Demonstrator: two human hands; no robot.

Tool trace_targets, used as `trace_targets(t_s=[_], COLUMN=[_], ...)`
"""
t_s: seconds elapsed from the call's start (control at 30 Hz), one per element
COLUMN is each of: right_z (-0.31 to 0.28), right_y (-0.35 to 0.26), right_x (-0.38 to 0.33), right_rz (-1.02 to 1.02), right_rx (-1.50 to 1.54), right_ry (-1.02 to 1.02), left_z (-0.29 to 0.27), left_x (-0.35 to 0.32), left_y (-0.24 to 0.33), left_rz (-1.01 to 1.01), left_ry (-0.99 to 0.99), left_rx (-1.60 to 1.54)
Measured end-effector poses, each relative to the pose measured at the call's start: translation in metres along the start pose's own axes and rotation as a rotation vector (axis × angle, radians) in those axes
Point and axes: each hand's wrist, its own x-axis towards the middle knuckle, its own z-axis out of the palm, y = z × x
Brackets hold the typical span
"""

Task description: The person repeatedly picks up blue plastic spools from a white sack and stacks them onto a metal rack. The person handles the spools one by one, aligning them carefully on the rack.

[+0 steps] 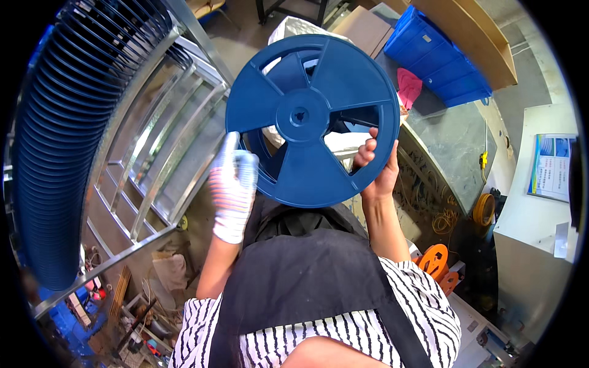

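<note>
Cluttered workshop space spreads out below the camera: a long row of stacked blue reels (pixel 67 141) curves down the person's left side, held in a metal rack (pixel 165 153) with bare silver rails, and loose odds and ends lie on the floor beneath it. To the right, a grey stone-like surface (pixel 454 141) carries a blue plastic crate (pixel 438 55) and a pink cloth (pixel 408 86), with a yellow coil of cable (pixel 483 210) hanging at its edge and an orange reel (pixel 437 260) lower down near the person's striped sleeve. Raised in front of the person's chest, over a black apron (pixel 307 276), is a large blue plastic reel (pixel 313 119) with a round hub and three wide spokes, its flat face turned to the camera. The right hand (pixel 377 165), bare, grips the reel's lower right rim, with fingertips curled through one of the openings and the palm behind the flange. The left hand (pixel 234 184) wears a white knit glove and sits at the reel's lower left edge, fingers pointing upward and loosely closed against or just behind the rim; how firmly it grips cannot be told from this angle.
</note>
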Motion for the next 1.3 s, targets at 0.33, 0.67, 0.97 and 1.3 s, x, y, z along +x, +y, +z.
trace_targets(t_s=[0.33, 0.67, 0.97, 1.3], right_z=[0.094, 0.070, 0.043, -0.014], right_y=[0.064, 0.039, -0.011, -0.006], right_x=[-0.039, -0.055, -0.076, -0.087], right_rz=[0.050, -0.195, -0.208, -0.325], right_rx=[-0.698, -0.978, -0.714, -0.199], right_ry=[-0.002, 0.285, 0.518, 0.507], left_z=[-0.008, -0.073, -0.073, -0.078], left_x=[0.009, 0.015, 0.031, 0.027], left_y=[-0.025, -0.054, -0.063, -0.058], left_rz=[-0.483, -0.541, -0.622, -0.609], left_ry=[-0.325, -0.655, -0.682, -0.541], left_rx=[-1.235, -1.893, -1.824, -1.708])
